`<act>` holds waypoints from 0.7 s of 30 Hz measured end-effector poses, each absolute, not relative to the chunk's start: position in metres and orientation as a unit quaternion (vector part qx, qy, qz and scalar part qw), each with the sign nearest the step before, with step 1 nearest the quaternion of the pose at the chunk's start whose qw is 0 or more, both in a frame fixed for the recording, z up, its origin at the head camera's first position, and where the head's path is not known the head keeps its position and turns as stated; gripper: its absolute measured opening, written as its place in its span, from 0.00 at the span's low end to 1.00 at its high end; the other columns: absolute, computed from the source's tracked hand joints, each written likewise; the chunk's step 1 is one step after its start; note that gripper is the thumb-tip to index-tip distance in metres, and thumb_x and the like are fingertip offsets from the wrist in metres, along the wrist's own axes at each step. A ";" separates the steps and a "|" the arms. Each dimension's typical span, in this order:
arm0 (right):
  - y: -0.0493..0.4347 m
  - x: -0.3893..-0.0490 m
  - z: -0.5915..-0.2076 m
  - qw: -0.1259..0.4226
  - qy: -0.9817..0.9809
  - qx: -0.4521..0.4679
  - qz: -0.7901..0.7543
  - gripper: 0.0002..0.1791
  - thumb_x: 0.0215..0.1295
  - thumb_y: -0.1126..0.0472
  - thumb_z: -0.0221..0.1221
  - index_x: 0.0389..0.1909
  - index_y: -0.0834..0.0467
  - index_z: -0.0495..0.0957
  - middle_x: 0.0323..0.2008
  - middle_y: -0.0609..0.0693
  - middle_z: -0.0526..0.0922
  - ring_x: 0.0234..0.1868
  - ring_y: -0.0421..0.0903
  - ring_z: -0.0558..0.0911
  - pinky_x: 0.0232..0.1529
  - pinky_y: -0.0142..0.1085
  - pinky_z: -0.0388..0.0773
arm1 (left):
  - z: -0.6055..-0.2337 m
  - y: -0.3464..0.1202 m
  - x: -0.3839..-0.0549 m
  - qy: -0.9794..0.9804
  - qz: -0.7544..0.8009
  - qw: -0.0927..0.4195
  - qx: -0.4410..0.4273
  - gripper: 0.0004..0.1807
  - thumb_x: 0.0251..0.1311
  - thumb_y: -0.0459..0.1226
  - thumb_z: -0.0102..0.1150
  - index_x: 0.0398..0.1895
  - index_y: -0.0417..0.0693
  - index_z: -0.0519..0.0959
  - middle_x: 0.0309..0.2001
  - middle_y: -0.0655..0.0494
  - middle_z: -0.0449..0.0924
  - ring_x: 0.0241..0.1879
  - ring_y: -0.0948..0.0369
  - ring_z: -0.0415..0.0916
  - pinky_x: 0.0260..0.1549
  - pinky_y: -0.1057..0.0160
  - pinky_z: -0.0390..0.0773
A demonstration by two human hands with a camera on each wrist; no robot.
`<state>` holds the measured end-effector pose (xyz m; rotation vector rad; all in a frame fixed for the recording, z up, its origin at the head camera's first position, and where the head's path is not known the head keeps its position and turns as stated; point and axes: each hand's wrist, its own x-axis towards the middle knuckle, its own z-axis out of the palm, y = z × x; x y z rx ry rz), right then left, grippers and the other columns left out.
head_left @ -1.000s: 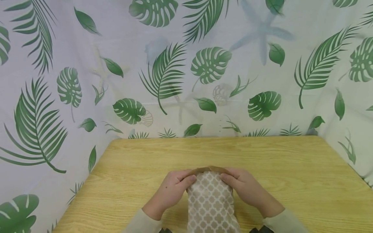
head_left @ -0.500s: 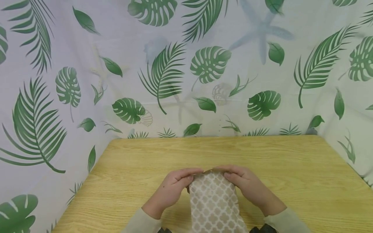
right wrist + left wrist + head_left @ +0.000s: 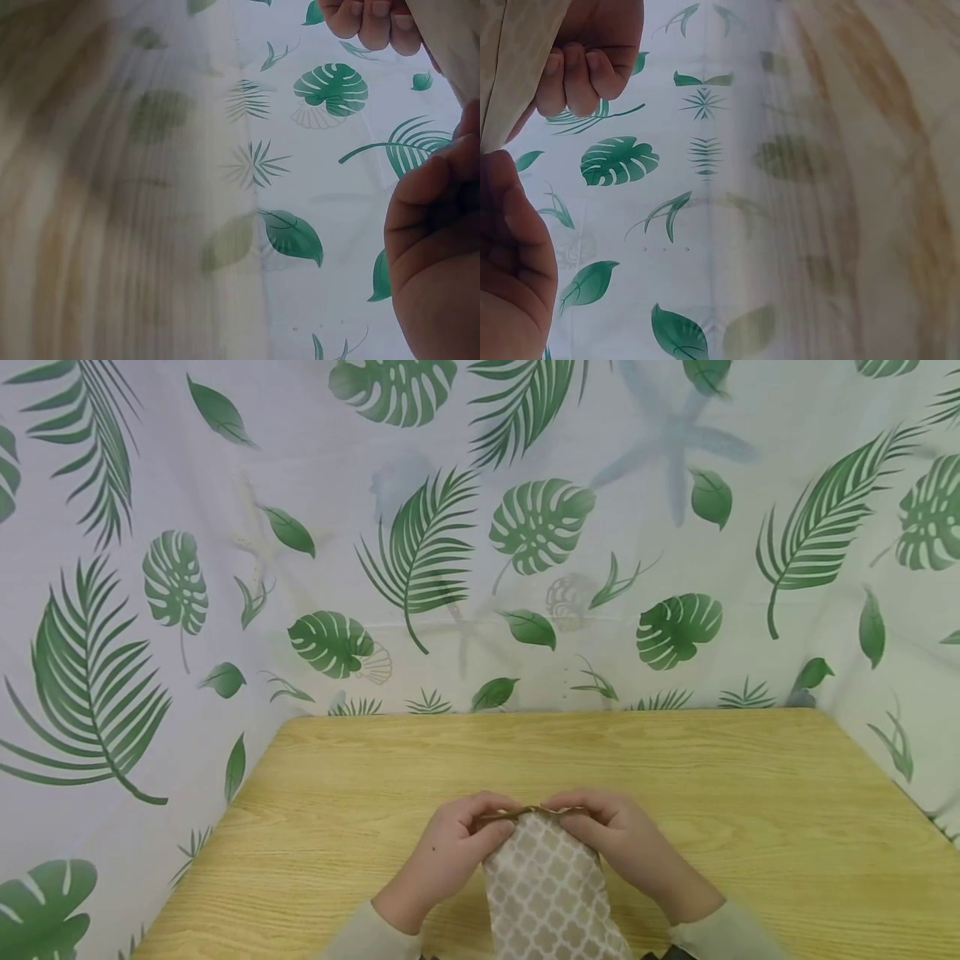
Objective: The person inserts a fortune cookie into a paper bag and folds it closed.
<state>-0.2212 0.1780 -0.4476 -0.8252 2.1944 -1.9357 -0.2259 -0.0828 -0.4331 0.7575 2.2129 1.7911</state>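
Observation:
A paper bag [image 3: 551,893] with a beige and white lattice pattern stands in the lower middle of the head view, its brown top edge [image 3: 536,810] pressed nearly flat. My left hand [image 3: 450,852] pinches the left end of that edge between thumb and fingers. On the other end, my right hand [image 3: 626,843] pinches the same way. Both thumbs lie on the near side of the bag. Only a strip of the bag [image 3: 514,67] shows in the left wrist view, and a corner of the bag [image 3: 450,45] in the right wrist view. Its lower part runs out of frame.
The wooden table [image 3: 375,760] spreads under and around the hands. White cloth [image 3: 465,560] printed with green leaves hangs behind the table and along both sides.
The bag's top edge has gone from an arched shape to a flatter, lower line. The fingers of both hands have drawn in toward the middle and now pinch the edge.

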 end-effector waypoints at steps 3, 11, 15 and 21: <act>0.177 -0.219 -0.448 0.047 0.712 -0.269 -0.646 0.14 0.78 0.64 0.51 0.55 0.65 0.80 0.52 0.56 0.83 0.42 0.50 0.85 0.39 0.42 0.85 | -0.434 -0.083 -0.226 0.741 0.608 0.099 0.267 0.11 0.73 0.38 0.57 0.54 0.50 0.83 0.48 0.54 0.86 0.43 0.57 0.84 0.41 0.61 0.84; 0.176 -0.218 -0.448 0.080 0.614 -0.258 -0.742 0.14 0.75 0.70 0.46 0.39 0.57 0.81 0.43 0.51 0.80 0.38 0.45 0.82 0.35 0.37 0.84 | -0.436 -0.088 -0.230 0.717 0.616 0.068 0.319 0.11 0.75 0.34 0.52 0.50 0.44 0.84 0.49 0.51 0.83 0.40 0.60 0.80 0.41 0.63 0.81; 0.180 -0.218 -0.448 0.111 0.572 -0.256 -0.771 0.17 0.76 0.70 0.42 0.38 0.56 0.80 0.42 0.50 0.78 0.38 0.43 0.81 0.36 0.36 0.83 | -0.439 -0.091 -0.233 0.701 0.622 0.065 0.343 0.12 0.74 0.31 0.51 0.49 0.40 0.84 0.48 0.48 0.84 0.41 0.61 0.79 0.42 0.63 0.80; 0.183 -0.220 -0.447 0.116 0.580 -0.264 -0.762 0.18 0.79 0.67 0.39 0.39 0.56 0.79 0.41 0.51 0.78 0.39 0.44 0.80 0.39 0.37 0.82 | -0.439 -0.095 -0.235 0.679 0.638 0.077 0.355 0.13 0.76 0.31 0.48 0.50 0.37 0.83 0.48 0.46 0.83 0.40 0.61 0.81 0.41 0.61 0.83</act>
